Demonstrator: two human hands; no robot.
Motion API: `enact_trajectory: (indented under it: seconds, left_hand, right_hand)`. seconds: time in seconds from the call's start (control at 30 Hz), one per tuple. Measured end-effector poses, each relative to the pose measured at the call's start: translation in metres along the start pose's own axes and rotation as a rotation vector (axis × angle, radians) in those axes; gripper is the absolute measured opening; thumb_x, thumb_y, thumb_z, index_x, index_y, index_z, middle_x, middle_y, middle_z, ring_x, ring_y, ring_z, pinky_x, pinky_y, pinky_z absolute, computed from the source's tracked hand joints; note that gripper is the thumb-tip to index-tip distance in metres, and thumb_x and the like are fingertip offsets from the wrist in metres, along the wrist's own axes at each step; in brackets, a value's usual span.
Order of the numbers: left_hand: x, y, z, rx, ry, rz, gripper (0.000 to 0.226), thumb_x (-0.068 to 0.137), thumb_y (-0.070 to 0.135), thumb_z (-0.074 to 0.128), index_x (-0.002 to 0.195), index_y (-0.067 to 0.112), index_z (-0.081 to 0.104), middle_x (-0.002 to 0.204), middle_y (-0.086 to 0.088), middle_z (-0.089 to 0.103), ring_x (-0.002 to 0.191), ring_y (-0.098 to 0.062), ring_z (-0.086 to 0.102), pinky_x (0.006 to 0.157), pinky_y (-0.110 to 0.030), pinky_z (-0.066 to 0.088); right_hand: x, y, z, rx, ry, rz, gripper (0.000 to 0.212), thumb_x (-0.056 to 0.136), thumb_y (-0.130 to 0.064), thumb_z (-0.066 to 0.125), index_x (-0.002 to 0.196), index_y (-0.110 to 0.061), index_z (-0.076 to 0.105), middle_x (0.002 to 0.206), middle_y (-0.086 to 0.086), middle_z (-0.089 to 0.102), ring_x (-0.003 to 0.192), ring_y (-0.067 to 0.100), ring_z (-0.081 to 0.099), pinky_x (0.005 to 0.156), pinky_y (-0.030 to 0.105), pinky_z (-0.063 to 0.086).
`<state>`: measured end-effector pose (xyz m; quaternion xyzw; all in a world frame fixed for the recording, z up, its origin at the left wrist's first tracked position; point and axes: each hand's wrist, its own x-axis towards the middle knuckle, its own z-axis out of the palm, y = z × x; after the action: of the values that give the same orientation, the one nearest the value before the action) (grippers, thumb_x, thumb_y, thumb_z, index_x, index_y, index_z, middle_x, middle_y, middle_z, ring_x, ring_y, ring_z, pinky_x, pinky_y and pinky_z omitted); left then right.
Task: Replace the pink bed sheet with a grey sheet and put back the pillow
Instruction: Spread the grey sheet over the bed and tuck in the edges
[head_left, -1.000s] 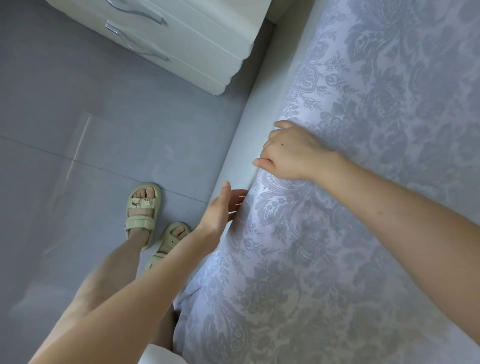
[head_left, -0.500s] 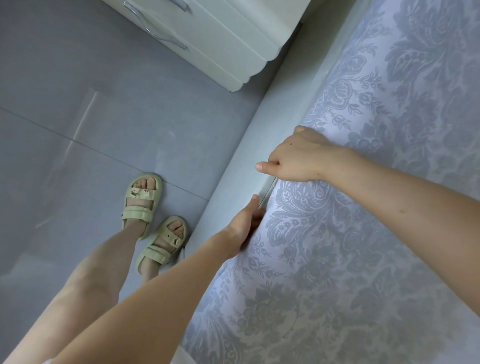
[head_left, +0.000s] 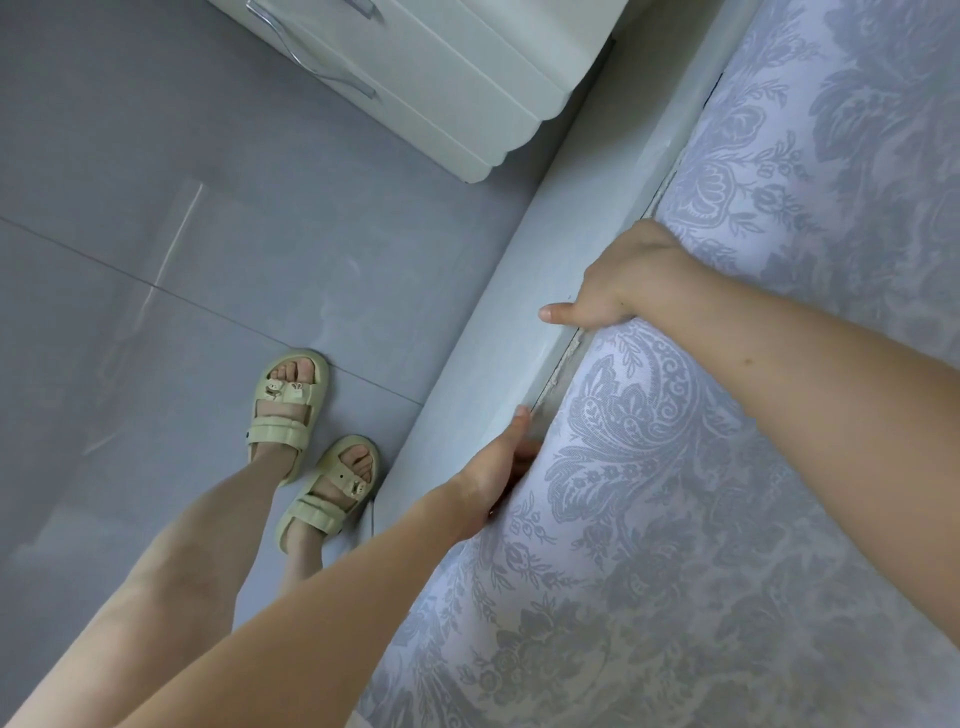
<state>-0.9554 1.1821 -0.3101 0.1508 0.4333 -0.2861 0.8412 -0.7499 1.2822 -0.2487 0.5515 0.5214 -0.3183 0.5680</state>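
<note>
A grey sheet (head_left: 701, 493) with a pale floral pattern covers the mattress on the right. My right hand (head_left: 618, 280) grips the mattress edge through the sheet, fingers curled under it and thumb resting on the white bed frame (head_left: 519, 322). My left hand (head_left: 498, 467) is pushed into the gap between frame and mattress, its fingers hidden behind the sheet's edge. No pillow and no pink sheet are in view.
A white drawer unit (head_left: 415, 78) with metal handles stands on the floor at the top, close to the bed frame. Grey glossy floor tiles (head_left: 156, 260) fill the left. My feet in pale green sandals (head_left: 311, 441) stand beside the frame.
My left hand moved from open in the air down into the gap beside the mattress. My right hand shifted from resting on top to gripping the mattress edge.
</note>
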Motion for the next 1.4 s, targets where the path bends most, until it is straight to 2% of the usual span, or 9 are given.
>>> enact_trajectory:
  seconds: [0.17,0.3,0.43,0.5,0.73,0.97,1.13,1.33,1.4]
  left_hand:
    - [-0.015,0.003,-0.004,0.012,0.168,0.08,0.064,0.095,0.063,0.014,0.101,0.03,0.069,0.114,0.004,0.067,0.11,-0.015,0.06,0.108,-0.033,0.036]
    - [-0.035,0.005,-0.013,0.057,0.247,0.21,0.055,0.098,0.055,0.021,0.102,0.025,0.067,0.116,-0.003,0.066,0.108,-0.018,0.06,0.101,-0.03,0.042]
    - [-0.048,-0.004,-0.024,0.042,0.339,0.36,0.049,0.1,0.045,0.031,0.107,0.01,0.064,0.105,-0.007,0.068,0.099,-0.021,0.063,0.086,-0.025,0.051]
    - [-0.052,-0.016,-0.026,0.061,0.309,0.36,0.048,0.101,0.044,0.03,0.106,0.011,0.064,0.105,-0.006,0.068,0.099,-0.019,0.063,0.084,-0.023,0.05]
    - [-0.06,-0.038,0.0,0.279,0.243,0.213,0.057,0.099,0.053,0.014,0.119,0.026,0.059,0.115,0.008,0.059,0.105,-0.013,0.055,0.093,-0.027,0.039]
    - [-0.085,-0.08,-0.04,0.087,0.325,0.36,0.045,0.103,0.04,0.025,0.096,0.016,0.063,0.095,0.001,0.066,0.098,-0.018,0.06,0.09,-0.027,0.046]
    - [-0.115,-0.149,-0.108,0.265,0.462,0.305,0.037,0.098,0.039,0.037,0.082,0.022,0.065,0.104,0.001,0.064,0.106,-0.021,0.057,0.098,-0.033,0.04]
    - [-0.148,-0.232,-0.162,0.44,0.457,0.136,0.02,0.089,0.034,0.056,0.073,0.024,0.062,0.072,0.003,0.053,0.075,-0.016,0.048,0.065,-0.026,0.036]
    - [-0.148,-0.256,-0.167,0.427,0.395,0.099,0.022,0.085,0.039,0.059,0.088,0.019,0.068,0.09,0.001,0.064,0.09,-0.018,0.055,0.079,-0.029,0.042]
  right_hand:
    - [0.011,0.0,-0.004,0.199,-0.03,0.034,0.089,0.083,-0.08,0.013,0.129,-0.017,0.056,0.137,0.006,0.052,0.125,0.027,0.047,0.093,0.032,0.037]
    - [-0.001,0.006,-0.005,0.563,0.224,-0.007,0.073,0.088,-0.072,0.027,0.083,-0.013,0.071,0.097,0.006,0.066,0.093,0.026,0.058,0.075,0.031,0.04]
    - [-0.019,0.001,-0.006,0.653,0.481,-0.064,0.059,0.096,-0.058,0.03,0.062,-0.013,0.049,0.066,0.004,0.052,0.079,0.027,0.05,0.071,0.033,0.036]
    - [-0.037,-0.013,-0.005,0.6,0.551,-0.108,0.056,0.098,-0.054,0.027,0.061,-0.015,0.044,0.063,0.001,0.048,0.075,0.026,0.048,0.085,0.036,0.037]
    - [-0.08,-0.098,0.05,0.218,0.364,-0.162,0.067,0.096,-0.06,0.012,0.103,-0.025,0.069,0.107,-0.001,0.067,0.115,0.017,0.053,0.112,0.042,0.014]
    - [-0.13,-0.163,0.064,0.62,0.666,-0.149,0.073,0.081,-0.061,0.002,0.088,-0.026,0.066,0.097,-0.005,0.069,0.109,0.015,0.055,0.113,0.035,0.012]
    - [-0.161,-0.242,0.08,0.573,0.531,-0.281,0.08,0.08,-0.056,-0.006,0.089,-0.022,0.066,0.093,-0.01,0.067,0.107,0.012,0.055,0.114,0.034,0.007]
    - [-0.177,-0.326,0.094,0.448,0.382,-0.299,0.059,0.098,-0.051,0.015,0.105,-0.025,0.067,0.106,-0.007,0.067,0.114,0.014,0.051,0.117,0.039,0.003]
    - [-0.176,-0.347,0.098,0.385,0.29,-0.301,0.055,0.1,-0.049,0.019,0.106,-0.022,0.067,0.109,-0.003,0.066,0.117,0.016,0.05,0.118,0.04,0.003]
